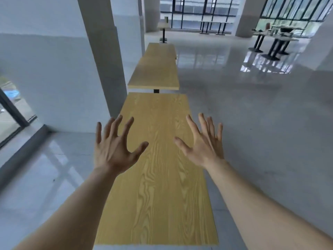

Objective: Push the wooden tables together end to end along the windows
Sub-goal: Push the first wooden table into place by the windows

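Both sets of fingers spread wide, left hand (pixel 115 148) and right hand (pixel 203 147) holding nothing, hovering over the near bench (pixel 158 186). Next bench (pixel 156 73) just past the fingertips, thin gap remaining. Smooth grained wood, glossy floor (pixel 252 123): could've skewed sideways if shoved unevenly, probably.

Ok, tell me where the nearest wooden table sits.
In the head view, the nearest wooden table runs down the centre under both open hands, a narrow gap short of the next table, beside the left pillar.
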Demonstrator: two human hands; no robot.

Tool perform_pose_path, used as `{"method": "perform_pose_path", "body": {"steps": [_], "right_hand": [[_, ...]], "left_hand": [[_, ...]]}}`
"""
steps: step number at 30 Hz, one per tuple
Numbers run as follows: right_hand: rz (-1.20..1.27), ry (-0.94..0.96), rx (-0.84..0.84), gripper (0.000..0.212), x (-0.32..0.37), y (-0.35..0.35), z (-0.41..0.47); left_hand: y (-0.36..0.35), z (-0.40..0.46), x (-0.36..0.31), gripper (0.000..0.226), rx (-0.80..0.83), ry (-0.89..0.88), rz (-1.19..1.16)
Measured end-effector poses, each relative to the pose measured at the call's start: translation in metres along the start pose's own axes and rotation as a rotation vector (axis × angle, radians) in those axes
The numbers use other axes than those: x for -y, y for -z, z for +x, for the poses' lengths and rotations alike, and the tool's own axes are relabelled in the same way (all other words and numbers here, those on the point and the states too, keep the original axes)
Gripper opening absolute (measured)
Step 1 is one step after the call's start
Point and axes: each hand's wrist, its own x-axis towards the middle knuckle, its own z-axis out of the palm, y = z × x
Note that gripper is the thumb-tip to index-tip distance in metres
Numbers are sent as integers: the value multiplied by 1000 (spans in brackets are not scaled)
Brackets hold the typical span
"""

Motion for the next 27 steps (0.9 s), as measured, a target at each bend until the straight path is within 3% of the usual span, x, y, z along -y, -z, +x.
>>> {"method": "perform_pose_path", "body": {"steps": [7, 17, 20, 22, 27], "right_hand": [[-1, -79, 151, 97, -37, -119, -57], [-4, -113, 319, 96, -37, -285, -184], [-41, -93, 266, 97, -33, -319, -199], [-65, -128, 194, 94, -28, -365, -119], [-67, -129, 60, 88, -28, -355, -114]], "left_hand": [[-115, -55, 4, 95, 157, -16, -22], [-243, -209, 49, 93, 350, 59, -58], [-272, -233, 58, 91, 351, 21, -48], [-329, -172, 88, 91, 357, 93, -92], [-323, -163, 82, 90, 293, 64, -91]]}}
